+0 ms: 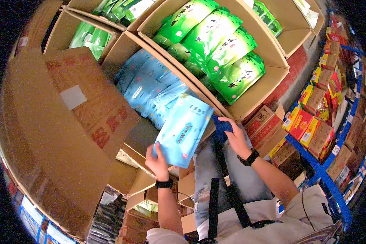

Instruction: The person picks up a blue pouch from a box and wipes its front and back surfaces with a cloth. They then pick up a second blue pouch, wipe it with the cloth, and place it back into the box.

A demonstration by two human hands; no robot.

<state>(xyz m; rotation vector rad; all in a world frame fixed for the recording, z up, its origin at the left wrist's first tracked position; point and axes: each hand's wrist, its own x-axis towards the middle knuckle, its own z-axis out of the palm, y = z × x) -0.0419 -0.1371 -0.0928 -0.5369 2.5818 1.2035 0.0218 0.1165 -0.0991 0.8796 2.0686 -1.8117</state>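
My left hand (157, 162) pinches the lower left edge of a flat light-blue packet (185, 130) with dark printed characters. The packet is tilted over the near end of an open carton (140, 136). Inside that carton lie several similar blue packets (150, 87) with small coloured prints. My right hand (236, 140) is closed on a small dark-blue, cloth-like thing (223, 126) beside the packet's right edge; its kind is not clear. A black band circles each wrist.
Green-and-white packets (215, 44) fill the adjoining carton. A large cardboard flap (57, 134) spreads over the left side. At right, blue shelving (333, 185) holds red-and-yellow boxes (309, 128). Smaller cartons (262, 124) stand below, near my legs.
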